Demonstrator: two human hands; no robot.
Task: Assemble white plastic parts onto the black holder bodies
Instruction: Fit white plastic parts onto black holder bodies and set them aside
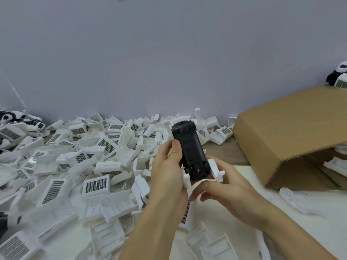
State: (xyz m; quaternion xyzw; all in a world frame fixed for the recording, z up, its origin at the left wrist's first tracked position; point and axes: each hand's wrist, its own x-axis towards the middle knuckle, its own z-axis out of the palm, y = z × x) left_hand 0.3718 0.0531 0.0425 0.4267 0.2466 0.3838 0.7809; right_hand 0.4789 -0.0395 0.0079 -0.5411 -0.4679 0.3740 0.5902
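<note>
Our left hand (167,171) grips the black holder body (191,151); our right hand (225,192) pinches its white bracket (216,168). Right, the cardboard box (285,132) (on its side) holds white parts (336,166).

A brown cardboard box (285,136) lies open-sided against the pale grey wall (150,53).

Black holder body (189,147) held upright above table, white plastic parts (216,170) at its lower end, loose white parts (95,184) heaped left

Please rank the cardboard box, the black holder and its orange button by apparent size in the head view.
1. Cardboard box, largest by far.
2. Black holder, held in both hands, nearer the camera yet clearly smaller.
3. Orange button, a small spot on the holder's near end.
</note>
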